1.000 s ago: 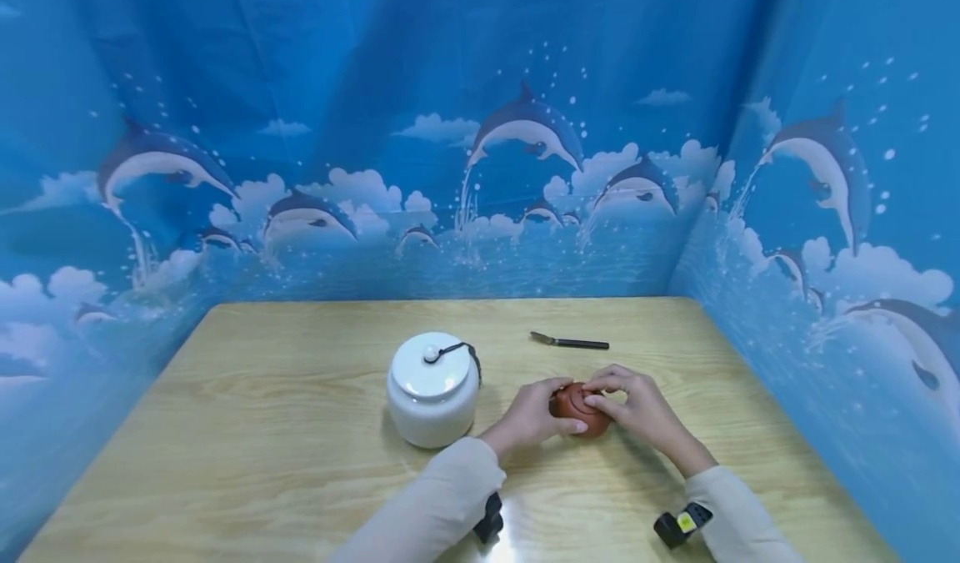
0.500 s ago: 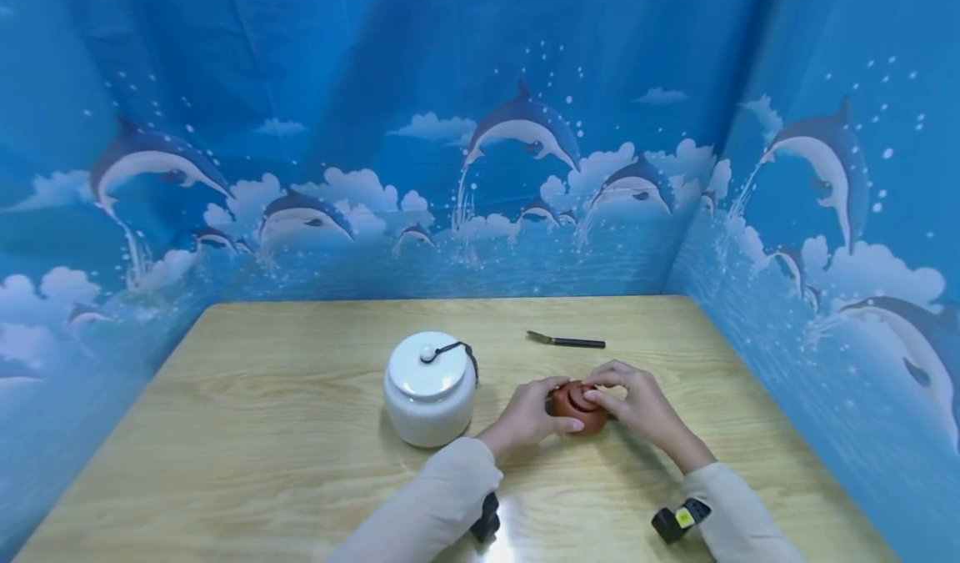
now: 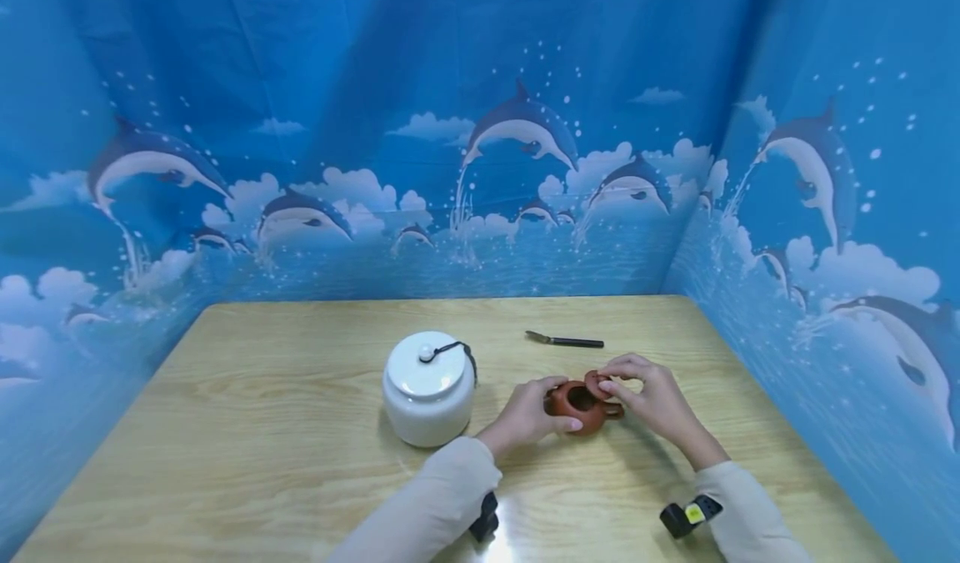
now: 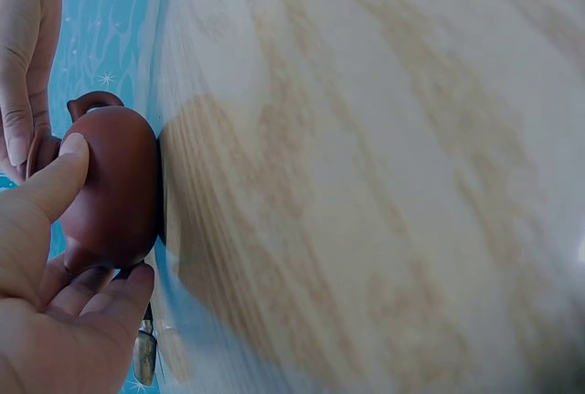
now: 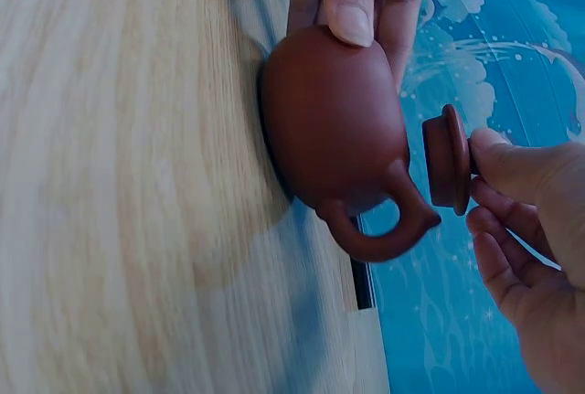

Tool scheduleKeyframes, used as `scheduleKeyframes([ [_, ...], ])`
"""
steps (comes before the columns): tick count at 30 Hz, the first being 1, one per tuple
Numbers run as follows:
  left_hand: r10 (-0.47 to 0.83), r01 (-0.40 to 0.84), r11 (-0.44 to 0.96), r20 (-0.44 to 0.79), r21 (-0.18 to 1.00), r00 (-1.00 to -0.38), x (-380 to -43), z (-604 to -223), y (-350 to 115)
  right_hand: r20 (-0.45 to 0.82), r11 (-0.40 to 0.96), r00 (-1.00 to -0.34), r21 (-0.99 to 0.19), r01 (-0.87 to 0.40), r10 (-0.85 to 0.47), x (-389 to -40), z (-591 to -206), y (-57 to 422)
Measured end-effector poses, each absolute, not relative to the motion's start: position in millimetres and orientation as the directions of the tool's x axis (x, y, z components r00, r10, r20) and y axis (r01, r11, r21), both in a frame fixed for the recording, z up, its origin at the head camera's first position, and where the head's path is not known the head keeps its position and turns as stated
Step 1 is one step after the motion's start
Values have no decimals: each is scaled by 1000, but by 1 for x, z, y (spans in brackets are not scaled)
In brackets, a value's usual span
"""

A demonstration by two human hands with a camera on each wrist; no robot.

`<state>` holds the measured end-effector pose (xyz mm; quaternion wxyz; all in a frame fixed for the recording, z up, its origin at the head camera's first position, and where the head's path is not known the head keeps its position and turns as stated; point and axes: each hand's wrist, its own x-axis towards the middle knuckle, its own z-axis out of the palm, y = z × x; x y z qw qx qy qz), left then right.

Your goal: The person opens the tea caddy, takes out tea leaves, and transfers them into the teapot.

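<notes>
A small reddish-brown clay teapot stands on the table, its round mouth uncovered. My left hand grips it from the spout side, thumb on the near wall and fingers round the far side. Its looped handle points to the right. My right hand pinches the teapot lid by its knob, and in the right wrist view the lid is apart from the pot, above the mouth's level. The left wrist view shows the teapot body between the left thumb and fingers.
A white lidded jar with a dark cord on its knob stands left of the teapot. Behind the teapot lies a small black-handled brush-like tool. A blue dolphin-print curtain borders the wooden table.
My right hand has lifted the lid off the teapot and moved it to the right, baring the mouth. The left hand keeps its grip on the pot.
</notes>
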<state>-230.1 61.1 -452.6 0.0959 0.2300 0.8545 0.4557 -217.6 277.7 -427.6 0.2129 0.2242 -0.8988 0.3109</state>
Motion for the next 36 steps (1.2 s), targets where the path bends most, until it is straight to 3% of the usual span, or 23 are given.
scheduleKeyframes([
  [19, 469, 285, 462, 41, 840, -882, -230, -454, 61, 541, 780, -816, -413, -470, -205, -217, -448, 316],
  [36, 467, 288, 474, 40, 832, -883, -230, -453, 61, 437, 842, -886, -410, -350, -155, -218, -464, 340],
])
